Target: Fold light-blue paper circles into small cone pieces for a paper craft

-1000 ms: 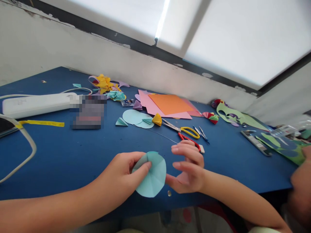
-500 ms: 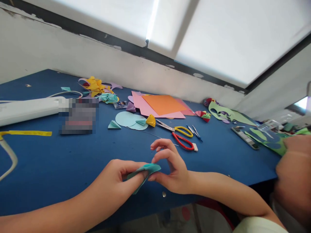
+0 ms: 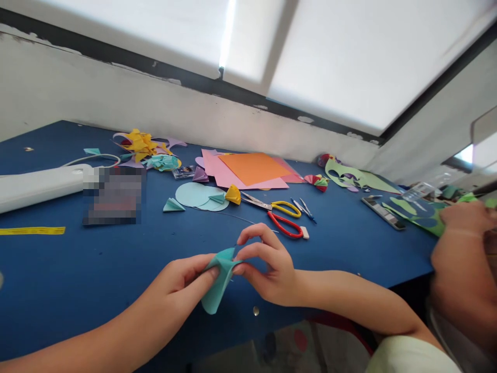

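Note:
A teal paper circle (image 3: 215, 291), creased and partly folded, is held above the front of the table between both hands. My left hand (image 3: 186, 284) is closed on its left side, thumb on the near face. My right hand (image 3: 269, 267) pinches the paper's right edge between thumb and fingertips. Beyond the hands lie flat light-blue paper circles (image 3: 190, 195) with a folded teal piece (image 3: 216, 198) on top. A folded teal cone (image 3: 173, 205) and a yellow one (image 3: 233, 194) lie beside them. Scissors (image 3: 285, 220) with red and yellow handles lie further right.
Orange and pink paper sheets (image 3: 252, 168) lie by the wall. Yellow scraps (image 3: 140, 145), a white power strip (image 3: 42, 186) and a blurred dark object (image 3: 116, 199) are on the left. Green cut paper (image 3: 361, 176) and a phone (image 3: 382, 212) lie right, near another person's arm (image 3: 458, 274).
The teal paper has opened out and tipped downward. My right hand's thumb and fingers, apart before, now pinch its edge. The view has shifted slightly.

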`<move>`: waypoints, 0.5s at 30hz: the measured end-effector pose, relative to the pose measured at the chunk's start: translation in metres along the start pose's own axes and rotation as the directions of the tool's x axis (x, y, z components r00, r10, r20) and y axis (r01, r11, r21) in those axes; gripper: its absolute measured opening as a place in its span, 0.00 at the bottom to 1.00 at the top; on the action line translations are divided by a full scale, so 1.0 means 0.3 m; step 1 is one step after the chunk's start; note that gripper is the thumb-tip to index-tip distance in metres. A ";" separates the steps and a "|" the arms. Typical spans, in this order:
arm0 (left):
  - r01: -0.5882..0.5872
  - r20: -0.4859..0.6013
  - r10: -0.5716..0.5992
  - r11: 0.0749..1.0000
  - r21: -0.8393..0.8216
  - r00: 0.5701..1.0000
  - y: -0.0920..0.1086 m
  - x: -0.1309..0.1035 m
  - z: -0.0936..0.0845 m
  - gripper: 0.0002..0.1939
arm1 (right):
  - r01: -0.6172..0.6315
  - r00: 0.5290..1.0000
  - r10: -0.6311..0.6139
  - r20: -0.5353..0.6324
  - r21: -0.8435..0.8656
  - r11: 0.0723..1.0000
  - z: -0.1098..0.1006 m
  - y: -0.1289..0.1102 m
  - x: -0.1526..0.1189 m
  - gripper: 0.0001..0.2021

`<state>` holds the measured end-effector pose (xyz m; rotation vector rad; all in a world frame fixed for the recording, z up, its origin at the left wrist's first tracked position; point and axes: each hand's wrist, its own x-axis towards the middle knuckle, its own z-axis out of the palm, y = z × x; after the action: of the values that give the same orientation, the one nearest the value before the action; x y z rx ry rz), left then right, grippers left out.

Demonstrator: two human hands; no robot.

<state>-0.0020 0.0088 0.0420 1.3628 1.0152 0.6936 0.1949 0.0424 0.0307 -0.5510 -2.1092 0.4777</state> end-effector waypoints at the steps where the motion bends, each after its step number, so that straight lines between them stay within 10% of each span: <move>1: -0.008 -0.011 0.008 1.000 -0.001 1.000 0.002 -0.003 -0.001 0.14 | -0.002 1.000 0.002 0.000 0.015 1.000 0.001 0.001 0.001 0.03; 15: -0.050 -0.124 0.064 0.992 0.118 0.990 0.037 -0.017 0.018 0.16 | -0.207 0.978 0.207 0.025 0.238 0.949 0.014 0.015 0.016 0.04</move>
<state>0.0022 0.0033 0.0534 1.4665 1.1353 0.7834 0.1899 0.0482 0.0293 -0.6333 -1.9660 0.8398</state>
